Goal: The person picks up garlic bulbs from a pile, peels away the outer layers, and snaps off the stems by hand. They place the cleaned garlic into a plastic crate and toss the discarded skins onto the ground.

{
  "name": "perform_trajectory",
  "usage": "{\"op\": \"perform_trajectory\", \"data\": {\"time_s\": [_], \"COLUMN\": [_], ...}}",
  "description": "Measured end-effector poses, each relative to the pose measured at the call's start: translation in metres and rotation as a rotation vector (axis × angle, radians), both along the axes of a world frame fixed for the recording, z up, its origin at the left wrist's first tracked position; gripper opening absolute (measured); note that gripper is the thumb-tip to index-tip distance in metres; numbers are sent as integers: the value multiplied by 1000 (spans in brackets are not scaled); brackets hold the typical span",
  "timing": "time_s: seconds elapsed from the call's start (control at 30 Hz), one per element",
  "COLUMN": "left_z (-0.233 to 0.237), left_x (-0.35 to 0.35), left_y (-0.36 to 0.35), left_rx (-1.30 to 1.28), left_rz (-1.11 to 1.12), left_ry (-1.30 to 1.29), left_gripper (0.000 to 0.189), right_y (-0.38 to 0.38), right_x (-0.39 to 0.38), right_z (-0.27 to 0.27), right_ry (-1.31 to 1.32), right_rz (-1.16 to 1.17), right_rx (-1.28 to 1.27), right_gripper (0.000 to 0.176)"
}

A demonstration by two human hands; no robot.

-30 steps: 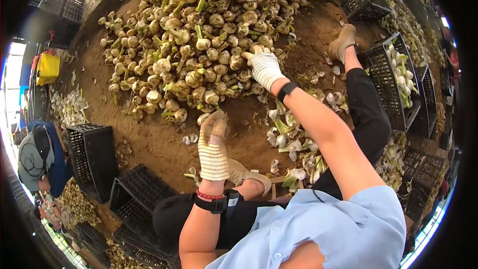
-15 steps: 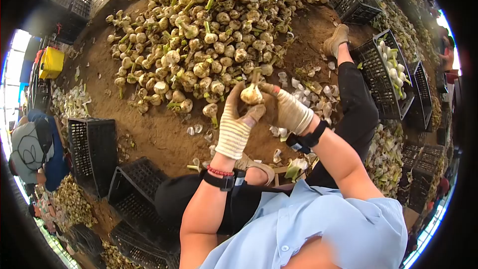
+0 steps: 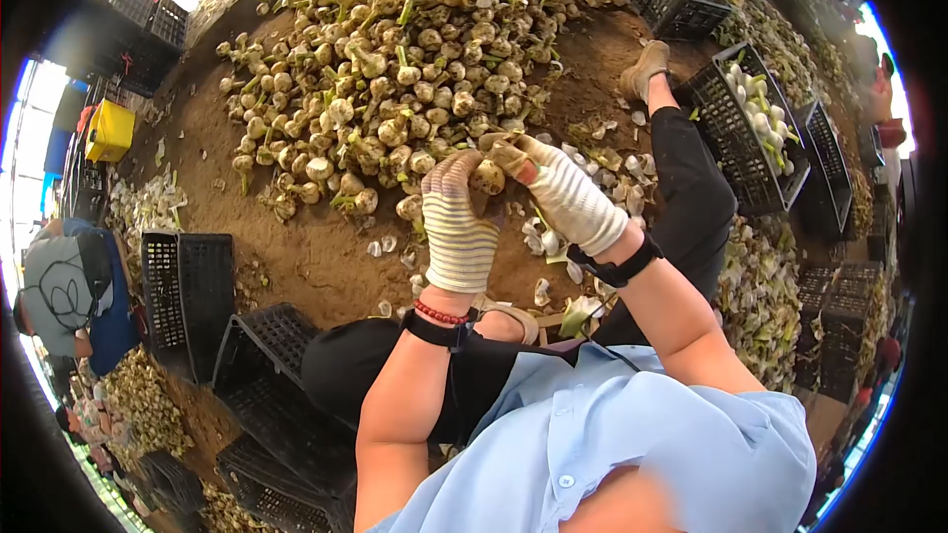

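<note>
My left hand, in a striped knit glove with a soiled palm, is closed around a garlic bulb. The bulb's brownish round side faces me between the two hands. Curled over its top and right side are the fingers of my gloved right hand, which hide the stem. Just beyond my hands lies a big heap of garlic bulbs, soil-stained, many with short green stems. White peeled skins lie on the ground below my right hand.
A black crate at the right holds cleaned white garlic with green stems. More black crates stand at the left, near a person in grey. A yellow container is at the far left. Heaped skins line the right side.
My right hand has moved up and left over the top of the bulb, fingers now curled inward. The bulb has turned and sits slightly higher, less of it showing.
</note>
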State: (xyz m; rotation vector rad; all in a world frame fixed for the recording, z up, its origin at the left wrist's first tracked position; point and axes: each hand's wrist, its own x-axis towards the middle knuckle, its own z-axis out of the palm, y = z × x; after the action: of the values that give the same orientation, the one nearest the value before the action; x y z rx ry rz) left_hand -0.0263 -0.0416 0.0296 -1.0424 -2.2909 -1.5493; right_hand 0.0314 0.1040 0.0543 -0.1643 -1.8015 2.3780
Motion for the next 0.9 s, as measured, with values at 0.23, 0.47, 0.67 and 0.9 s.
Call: {"op": "perform_trajectory", "data": {"time_s": [0.23,0.47,0.67,0.9], "left_z": [12,14,-2,19], "left_x": [10,14,18,25], "left_y": [8,15,19,17], "left_rx": [3,-5,126,280], "left_rz": [5,36,-93,-218], "left_ry": [112,176,-142,-549], "left_gripper": [63,60,61,62], "right_y": [9,10,25,38], "right_x": [15,13,20,27], "right_z": [16,10,4,12], "right_ry": [-86,-42,15,34], "right_rz": [-117,-122,-115,-11], "right_rx": [505,348,529,594], "right_gripper": [32,27,26,24]}}
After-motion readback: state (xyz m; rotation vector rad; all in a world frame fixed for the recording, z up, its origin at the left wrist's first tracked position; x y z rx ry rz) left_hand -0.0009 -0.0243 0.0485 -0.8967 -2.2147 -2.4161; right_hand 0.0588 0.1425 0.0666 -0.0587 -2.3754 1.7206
